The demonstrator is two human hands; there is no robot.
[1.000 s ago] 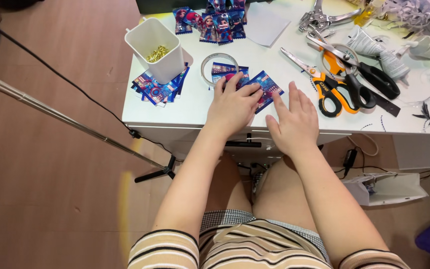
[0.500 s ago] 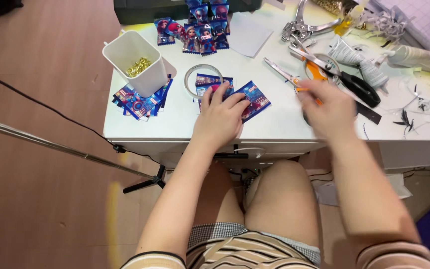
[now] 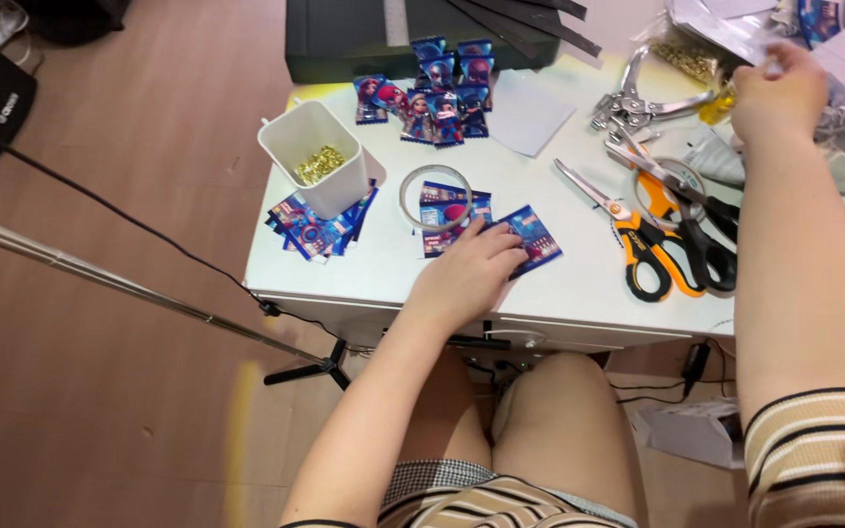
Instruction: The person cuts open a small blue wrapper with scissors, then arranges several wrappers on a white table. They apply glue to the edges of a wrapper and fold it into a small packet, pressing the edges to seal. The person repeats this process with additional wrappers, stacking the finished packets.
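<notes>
My left hand (image 3: 471,269) lies flat on the white table (image 3: 579,293), its fingers pressing on small blue picture cards (image 3: 532,235) near the front edge. A clear tape ring (image 3: 434,196) lies just beyond those cards. My right hand (image 3: 777,93) is stretched to the far right back of the table, fingers curled around something small and clear by a yellow piece (image 3: 718,106); what it grips is too small to tell.
A white cup of small gold pieces (image 3: 313,168) stands on more cards (image 3: 317,227) at the left. More cards (image 3: 434,98) lie at the back. Metal pliers (image 3: 638,98), orange scissors (image 3: 638,240) and black scissors (image 3: 701,220) lie to the right. A tripod leg (image 3: 129,288) crosses the floor.
My right hand has left the cards at the front and reached up to the far right back of the table. My left hand has stayed on the cards.
</notes>
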